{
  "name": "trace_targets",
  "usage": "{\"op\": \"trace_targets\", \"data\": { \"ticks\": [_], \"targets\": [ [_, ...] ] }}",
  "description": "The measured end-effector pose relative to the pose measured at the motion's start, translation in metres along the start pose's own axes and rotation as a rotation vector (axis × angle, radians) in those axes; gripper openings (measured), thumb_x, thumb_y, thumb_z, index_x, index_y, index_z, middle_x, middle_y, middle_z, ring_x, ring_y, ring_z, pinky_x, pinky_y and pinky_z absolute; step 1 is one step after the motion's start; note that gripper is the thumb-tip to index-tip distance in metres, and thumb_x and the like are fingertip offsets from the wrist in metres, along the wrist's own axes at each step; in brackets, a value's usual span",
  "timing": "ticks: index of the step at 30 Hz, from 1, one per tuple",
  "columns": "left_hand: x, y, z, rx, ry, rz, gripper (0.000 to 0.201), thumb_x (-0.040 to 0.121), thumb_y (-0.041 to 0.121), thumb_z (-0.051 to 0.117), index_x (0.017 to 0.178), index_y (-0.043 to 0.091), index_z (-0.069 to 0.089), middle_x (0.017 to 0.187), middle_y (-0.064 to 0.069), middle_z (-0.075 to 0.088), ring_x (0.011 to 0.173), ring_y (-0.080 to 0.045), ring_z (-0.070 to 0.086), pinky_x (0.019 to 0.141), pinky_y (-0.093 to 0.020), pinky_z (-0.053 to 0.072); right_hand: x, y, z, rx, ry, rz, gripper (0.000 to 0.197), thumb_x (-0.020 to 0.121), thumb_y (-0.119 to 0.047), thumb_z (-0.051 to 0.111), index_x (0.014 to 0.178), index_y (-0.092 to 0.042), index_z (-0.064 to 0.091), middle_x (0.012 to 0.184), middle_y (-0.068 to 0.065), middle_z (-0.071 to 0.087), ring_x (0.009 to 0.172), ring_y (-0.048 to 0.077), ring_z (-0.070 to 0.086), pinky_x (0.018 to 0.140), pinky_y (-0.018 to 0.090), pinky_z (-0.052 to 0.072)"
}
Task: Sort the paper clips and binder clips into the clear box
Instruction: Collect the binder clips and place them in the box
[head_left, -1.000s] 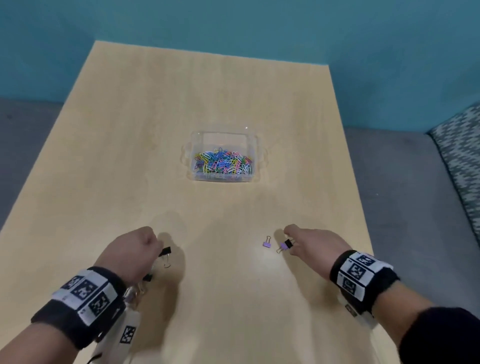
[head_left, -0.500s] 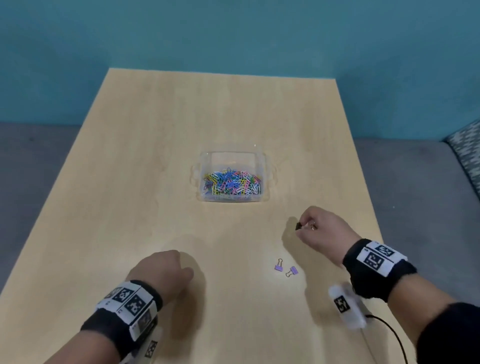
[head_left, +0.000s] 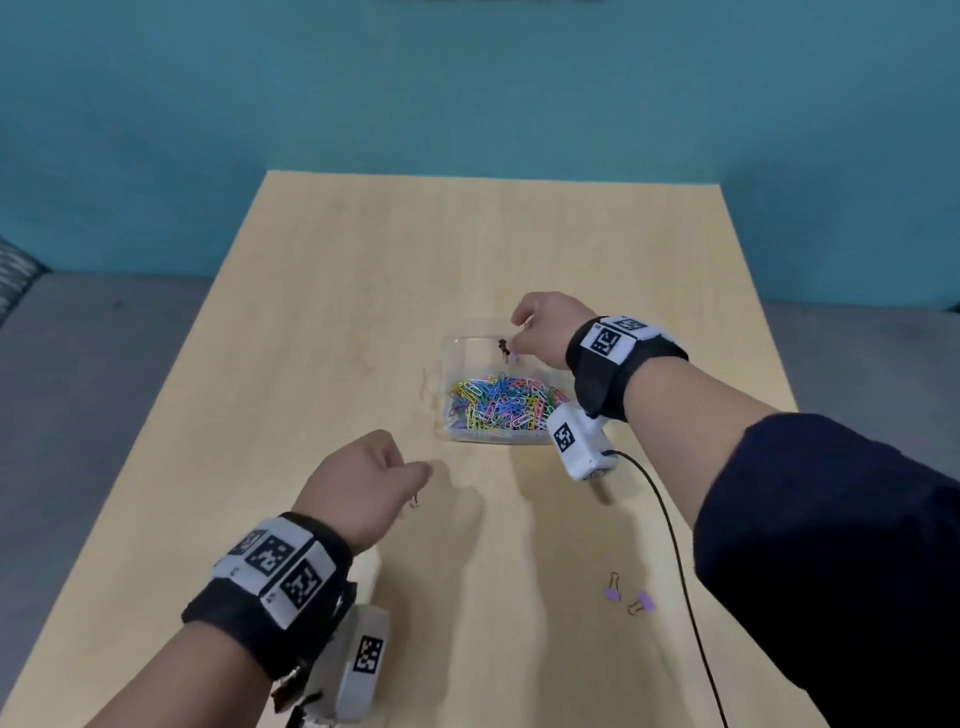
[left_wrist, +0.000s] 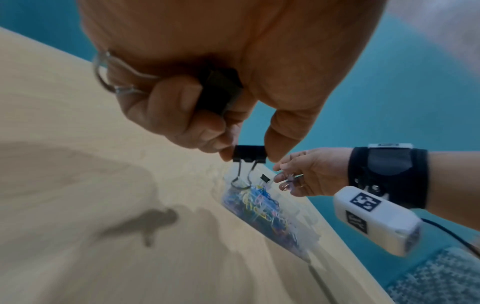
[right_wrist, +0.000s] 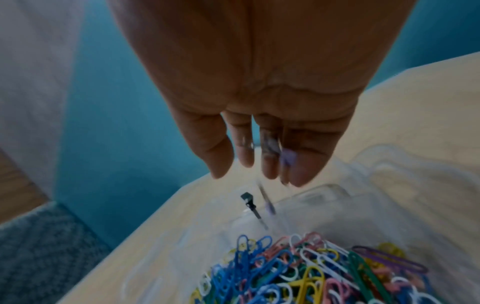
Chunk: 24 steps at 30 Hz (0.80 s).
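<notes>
- Black binder clip (left_wrist: 249, 153) hangs pinched between the thumb and a fingertip of the left hand (head_left: 363, 480), body up and its 2 wire handles trailing down; a second dark clip sits tucked deeper in that palm.
- Ahead and to the right of that pinch lies the clear box (head_left: 543, 345); the left hand is short of the box's near wall, so the coming carry runs forward and right, judged from the head view.
- Inside the box, coloured paper clips (head_left: 501, 402) fill the near compartment, while the far compartment looks almost bare.
- Over that far compartment hovers the right hand (head_left: 543, 325), fingers straight and pointing down, gripping nothing that can be made out; a small black clip (right_wrist: 249, 203) and a blurred purple one are in mid-air just below its fingertips.
- Nearer the box by far is the right hand, so the left hand's load looks next in turn.
- 2 purple binder clips (head_left: 626, 598) lie on the wooden table (head_left: 363, 291) well behind the box, on the right side, closer to the right arm.
</notes>
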<state>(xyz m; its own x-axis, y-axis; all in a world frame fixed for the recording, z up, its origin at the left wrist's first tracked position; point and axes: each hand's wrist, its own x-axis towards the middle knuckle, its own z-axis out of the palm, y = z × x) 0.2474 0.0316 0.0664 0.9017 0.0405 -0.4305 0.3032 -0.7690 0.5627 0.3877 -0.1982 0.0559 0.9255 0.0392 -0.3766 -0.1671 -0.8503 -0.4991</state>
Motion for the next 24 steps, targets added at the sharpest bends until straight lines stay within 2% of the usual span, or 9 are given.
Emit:
{"op": "trace_targets", "data": {
  "ticks": [2,6,9,12,15,18,21,23,24],
  "targets": [
    [0.015,0.012,-0.002,0.028,0.038,0.043,0.027,0.078,0.037,0.062,0.073,0.012,0.054,0.047,0.011,0.058,0.055,-0.013,0.053,0.051,-0.029,0.032,-0.015,0.011,-0.004,0.084,0.045,-0.019,0.040,0.082,-0.023,0.066,0.120,-0.019,0.057,0.114,0.003,0.062,0.099,0.021,0.059,0.085,0.030,0.046],
    [0.061,0.047,0.003,0.099,0.054,0.165,0.031,0.076,0.043,0.063,0.072,0.015,0.050,0.065,0.000,0.058,0.065,-0.022,0.054,0.054,-0.031,0.037,-0.090,0.059,0.000,0.265,0.215,-0.017,0.032,0.085,-0.022,0.063,0.116,-0.023,0.058,0.116,0.000,0.061,0.102,0.015,0.057,0.088,0.028,0.043],
    [0.100,0.089,0.012,0.215,0.058,0.269,0.029,0.077,0.042,0.060,0.075,0.016,0.048,0.072,-0.004,0.061,0.070,-0.025,0.057,0.054,-0.030,0.039,-0.164,0.093,0.019,0.321,0.191,0.085,0.029,0.088,-0.020,0.061,0.116,-0.026,0.058,0.114,-0.006,0.059,0.103,0.008,0.054,0.085,0.023,0.039],
    [0.128,0.119,0.020,0.329,0.055,0.322,0.025,0.079,0.039,0.058,0.079,0.016,0.048,0.078,-0.005,0.061,0.071,-0.025,0.054,0.051,-0.028,0.033,-0.221,0.116,0.053,0.235,0.134,0.113,0.032,0.091,-0.021,0.056,0.122,-0.025,0.054,0.114,-0.013,0.053,0.107,0.006,0.050,0.087,0.020,0.038],
    [0.136,0.134,0.027,0.298,-0.045,0.339,0.030,0.081,0.045,0.060,0.090,0.017,0.058,0.085,-0.003,0.064,0.078,-0.023,0.058,0.062,-0.030,0.042,-0.253,0.132,0.086,0.134,0.115,0.126,0.034,0.088,-0.022,0.054,0.122,-0.028,0.053,0.110,-0.017,0.047,0.106,0.007,0.046,0.087,0.022,0.041],
    [0.125,0.126,0.013,-0.003,-0.052,0.324,0.028,0.085,0.041,0.063,0.098,0.017,0.065,0.090,0.000,0.066,0.084,-0.019,0.060,0.076,-0.031,0.045,-0.266,0.132,0.103,0.050,0.073,0.102,0.036,0.082,-0.021,0.055,0.116,-0.034,0.051,0.106,-0.017,0.041,0.103,0.010,0.041,0.081,0.018,0.037],
    [0.099,0.087,-0.012,-0.253,0.056,0.276,0.014,0.084,0.033,0.065,0.090,0.020,0.068,0.086,0.002,0.066,0.081,-0.015,0.057,0.073,-0.028,0.040,-0.268,0.125,0.111,0.001,0.041,0.098,0.035,0.083,-0.024,0.054,0.115,-0.036,0.047,0.109,-0.016,0.037,0.104,0.008,0.038,0.081,0.017,0.038],
    [0.074,0.049,-0.024,-0.222,0.101,0.227,0.010,0.084,0.030,0.066,0.087,0.020,0.068,0.083,0.000,0.067,0.077,-0.016,0.057,0.072,-0.028,0.040,-0.264,0.120,0.115,-0.072,0.049,0.074,0.025,0.086,-0.020,0.054,0.107,-0.032,0.048,0.106,-0.013,0.039,0.099,0.009,0.039,0.078,0.019,0.040],
    [0.059,0.029,-0.028,-0.139,0.104,0.199,0.010,0.085,0.028,0.066,0.087,0.018,0.067,0.083,0.000,0.067,0.077,-0.016,0.057,0.071,-0.028,0.039,-0.262,0.119,0.116,-0.101,0.060,0.063,0.021,0.087,-0.015,0.054,0.098,-0.031,0.046,0.101,-0.012,0.040,0.094,0.010,0.040,0.072,0.019,0.039]
  ]
}}
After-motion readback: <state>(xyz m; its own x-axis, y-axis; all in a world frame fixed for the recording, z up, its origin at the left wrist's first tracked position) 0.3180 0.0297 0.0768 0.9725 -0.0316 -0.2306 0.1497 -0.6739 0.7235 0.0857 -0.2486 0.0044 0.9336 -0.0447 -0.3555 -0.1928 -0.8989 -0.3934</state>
